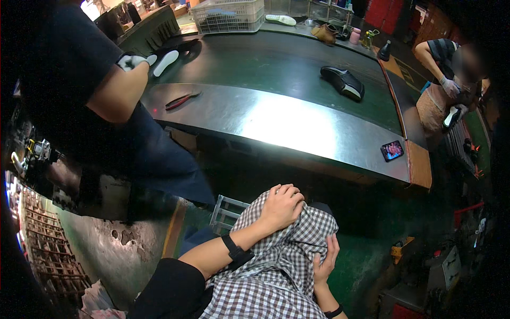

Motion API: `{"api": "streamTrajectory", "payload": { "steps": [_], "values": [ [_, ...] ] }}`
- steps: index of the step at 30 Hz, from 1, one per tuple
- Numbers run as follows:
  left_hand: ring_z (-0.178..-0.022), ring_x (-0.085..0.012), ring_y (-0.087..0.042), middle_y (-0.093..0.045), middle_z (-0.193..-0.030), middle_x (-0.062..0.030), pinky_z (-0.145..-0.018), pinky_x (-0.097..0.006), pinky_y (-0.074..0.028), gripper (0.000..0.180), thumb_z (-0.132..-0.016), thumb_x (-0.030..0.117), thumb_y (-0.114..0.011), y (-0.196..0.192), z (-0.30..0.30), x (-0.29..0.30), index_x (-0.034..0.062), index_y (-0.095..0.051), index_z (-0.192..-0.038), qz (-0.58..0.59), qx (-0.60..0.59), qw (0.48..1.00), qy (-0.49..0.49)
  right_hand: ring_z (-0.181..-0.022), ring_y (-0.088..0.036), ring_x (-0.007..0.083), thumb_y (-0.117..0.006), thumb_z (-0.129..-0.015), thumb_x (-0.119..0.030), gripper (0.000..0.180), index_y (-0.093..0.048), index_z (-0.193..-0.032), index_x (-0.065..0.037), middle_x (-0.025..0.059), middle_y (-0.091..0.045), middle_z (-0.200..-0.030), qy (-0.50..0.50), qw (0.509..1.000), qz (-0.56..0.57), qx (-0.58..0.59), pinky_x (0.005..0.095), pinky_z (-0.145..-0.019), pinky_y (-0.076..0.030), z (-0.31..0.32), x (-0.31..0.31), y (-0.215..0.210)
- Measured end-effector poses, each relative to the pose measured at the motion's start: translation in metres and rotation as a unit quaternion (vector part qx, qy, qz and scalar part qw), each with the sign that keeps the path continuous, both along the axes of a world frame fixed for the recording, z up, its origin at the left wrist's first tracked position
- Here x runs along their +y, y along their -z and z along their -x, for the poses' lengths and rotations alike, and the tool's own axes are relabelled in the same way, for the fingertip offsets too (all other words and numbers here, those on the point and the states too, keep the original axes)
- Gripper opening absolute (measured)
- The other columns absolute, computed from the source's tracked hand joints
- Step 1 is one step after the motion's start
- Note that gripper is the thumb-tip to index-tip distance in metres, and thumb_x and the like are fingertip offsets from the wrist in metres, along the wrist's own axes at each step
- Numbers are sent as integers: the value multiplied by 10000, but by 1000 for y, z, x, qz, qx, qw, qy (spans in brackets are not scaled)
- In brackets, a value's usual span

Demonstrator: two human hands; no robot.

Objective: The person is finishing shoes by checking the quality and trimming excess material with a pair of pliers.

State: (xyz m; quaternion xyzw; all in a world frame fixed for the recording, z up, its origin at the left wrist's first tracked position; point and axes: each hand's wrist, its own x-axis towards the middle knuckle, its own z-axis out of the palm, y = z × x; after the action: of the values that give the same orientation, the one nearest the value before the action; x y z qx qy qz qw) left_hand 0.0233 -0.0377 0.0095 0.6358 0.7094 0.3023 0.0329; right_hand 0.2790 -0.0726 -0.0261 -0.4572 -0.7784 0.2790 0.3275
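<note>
Low centre of frame: the person's left hand (281, 204) lies on top of a checked black-and-white cloth (276, 266), fingers curled together and bunching the fabric near its upper edge. Right hand (325, 258) sits lower right, at the cloth's side fold, fingers bent in & pressed against it; whether it truly pinches the fabric can't be told. The cloth drapes over the lap, below the front edge of the steel desk (276, 125).

Handling, judged from the folds: soft, light, limp, no stiffness, not fragile; likely slides easily, so best taken by a gathered handful or by the hem, w/ both hands apart to keep it spread.

Elsewhere: red-handled pliers (181, 99) upper left on the desk, a black shoe (343, 82) upper centre-right, a phone (392, 150) at the desk's right end. A co-worker's gloved hand (133, 61) holds a white-soled shoe (172, 57), upper left.
</note>
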Motion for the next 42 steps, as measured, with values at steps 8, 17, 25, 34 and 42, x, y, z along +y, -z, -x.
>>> {"api": "streamTrajectory", "payload": {
  "steps": [8, 17, 25, 34, 42],
  "values": [
    [-1219, -256, -579, -688, -1129, -57, -1061, -449, -389, 191, -896, 260, -661, -2, 2, -4, 107, -733, -984, 5, 0, 1000, -5, -1369, -439, 407, -513, -999, -371, 551, -484, -1443, -47, 225, -414, -1495, -7, 1000, -2, 2, 490, -1081, -412, 2, -1, -1],
    [-1212, -253, -581, -682, -1129, -54, -1049, -446, -394, 175, -895, 252, -662, 0, 0, 0, 117, -730, -983, 4, 6, 1000, 0, -1372, -436, 403, -523, -986, -350, 547, -477, -1451, -67, 222, -413, -1501, -2, 1000, 4, -4, 489, -1086, -406, 1, -1, -5],
    [-1197, -251, -585, -678, -1136, -59, -1043, -441, -396, 173, -886, 247, -670, -2, 1, 0, 118, -726, -987, 4, 7, 1000, 2, -1371, -439, 397, -512, -999, -366, 545, -474, -1456, -73, 213, -409, -1506, 1, 1000, 3, -10, 485, -1090, -412, 1, -2, -7],
    [-1163, -254, -596, -673, -1144, -64, -1016, -414, -406, 171, -907, 211, -651, -6, 7, 1, 114, -710, -1035, -13, -84, 996, -2, -1386, -416, 385, -503, -1010, -256, 400, -572, -1347, -53, 181, -563, -1374, 59, 997, 45, -29, 482, -1159, -307, 0, 64, 5],
    [-1161, -268, -595, -670, -1157, -80, -1006, -407, -405, 242, -889, 187, -663, -10, 20, 2, 96, -690, -1112, 35, -109, 993, -39, -1136, -585, 271, -652, -938, -178, 429, -553, -1330, -34, 155, -550, -1260, -44, 997, 39, 40, 355, -870, -537, 127, 291, -36]
  ]
}}
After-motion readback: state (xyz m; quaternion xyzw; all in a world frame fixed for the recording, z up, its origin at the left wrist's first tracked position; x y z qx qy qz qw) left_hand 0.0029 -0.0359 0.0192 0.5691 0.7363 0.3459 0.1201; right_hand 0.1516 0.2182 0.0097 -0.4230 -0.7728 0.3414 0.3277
